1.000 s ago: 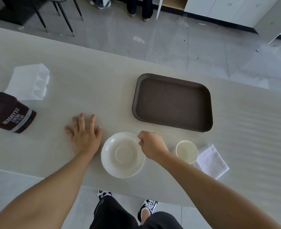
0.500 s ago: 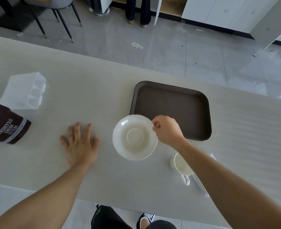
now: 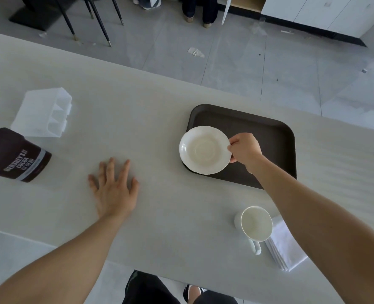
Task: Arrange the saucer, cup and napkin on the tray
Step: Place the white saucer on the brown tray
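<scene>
My right hand pinches the right rim of a white saucer and holds it over the left part of a dark brown tray; whether the saucer touches the tray I cannot tell. A white cup stands upright on the table near the front edge, handle toward me. A folded white napkin lies just right of the cup, partly hidden under my right forearm. My left hand rests flat on the table, fingers spread, well left of the tray.
A brown cocoa tub lies on its side at the far left, with a clear plastic container behind it. The pale table ends close to me. Chair legs and a person's legs stand on the floor beyond.
My right hand lifted the saucer from the table in front of me and carried it away and to the right, over the tray's left side. My left hand stayed flat.
</scene>
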A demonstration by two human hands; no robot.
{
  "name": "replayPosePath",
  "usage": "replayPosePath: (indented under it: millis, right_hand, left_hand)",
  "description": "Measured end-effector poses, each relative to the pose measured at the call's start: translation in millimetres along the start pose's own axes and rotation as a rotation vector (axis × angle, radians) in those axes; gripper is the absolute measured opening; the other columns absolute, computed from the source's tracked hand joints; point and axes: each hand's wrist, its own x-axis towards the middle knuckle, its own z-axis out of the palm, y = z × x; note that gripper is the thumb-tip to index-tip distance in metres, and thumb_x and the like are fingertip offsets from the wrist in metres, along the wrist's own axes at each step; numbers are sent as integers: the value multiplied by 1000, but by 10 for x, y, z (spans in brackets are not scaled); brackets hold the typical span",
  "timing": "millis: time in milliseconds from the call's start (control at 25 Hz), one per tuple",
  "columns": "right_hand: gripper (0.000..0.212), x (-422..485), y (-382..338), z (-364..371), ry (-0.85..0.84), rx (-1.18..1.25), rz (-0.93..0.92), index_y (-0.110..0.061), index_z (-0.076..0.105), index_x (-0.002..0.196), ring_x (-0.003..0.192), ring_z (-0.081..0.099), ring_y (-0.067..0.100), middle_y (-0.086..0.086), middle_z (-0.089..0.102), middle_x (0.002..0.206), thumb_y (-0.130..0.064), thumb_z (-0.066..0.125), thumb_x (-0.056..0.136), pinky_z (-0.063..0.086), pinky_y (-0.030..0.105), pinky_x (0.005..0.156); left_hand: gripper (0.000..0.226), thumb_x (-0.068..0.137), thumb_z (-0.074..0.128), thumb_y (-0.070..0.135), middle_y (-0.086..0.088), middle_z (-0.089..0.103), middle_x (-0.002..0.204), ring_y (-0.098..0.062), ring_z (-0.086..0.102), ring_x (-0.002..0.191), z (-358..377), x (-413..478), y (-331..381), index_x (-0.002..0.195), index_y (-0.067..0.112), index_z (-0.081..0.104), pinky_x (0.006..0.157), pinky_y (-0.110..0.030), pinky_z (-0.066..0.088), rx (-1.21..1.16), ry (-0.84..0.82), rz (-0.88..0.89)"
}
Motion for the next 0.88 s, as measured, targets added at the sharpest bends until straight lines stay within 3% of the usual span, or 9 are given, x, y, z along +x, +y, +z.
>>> replayPosePath:
  millis: [560, 760, 880]
  right_hand:
    - [28, 223, 81, 29, -30, 40, 17, -24, 69, 76, 53, 74, 17, 2, 74, 79, 0, 61, 90, 65, 41, 73]
    - [10, 163, 147, 25, -68, 237, 54, -15, 72, 99, 68, 76, 23, 7, 76, 91, -11, 67, 91, 65, 44, 74]
    - [20, 12, 243, -58, -55, 308, 65, -11, 69, 112, 73, 76, 22, 7, 75, 89, -19, 67, 94, 65, 40, 74]
  left_hand:
    - [61, 87, 37, 49, -12, 33, 158, -36, 20, 148, 26, 1, -22, 146, 34, 42, 118, -60, 10, 4, 13, -1]
    - [60, 88, 37, 49, -12, 32, 158, -36, 19, 149, 23, 1, -20, 146, 33, 42, 118, -60, 9, 2, 4, 2]
    - [60, 88, 38, 49, -13, 33, 157, -37, 19, 149, 20, -1, -18, 146, 32, 43, 118, -61, 9, 1, 5, 4]
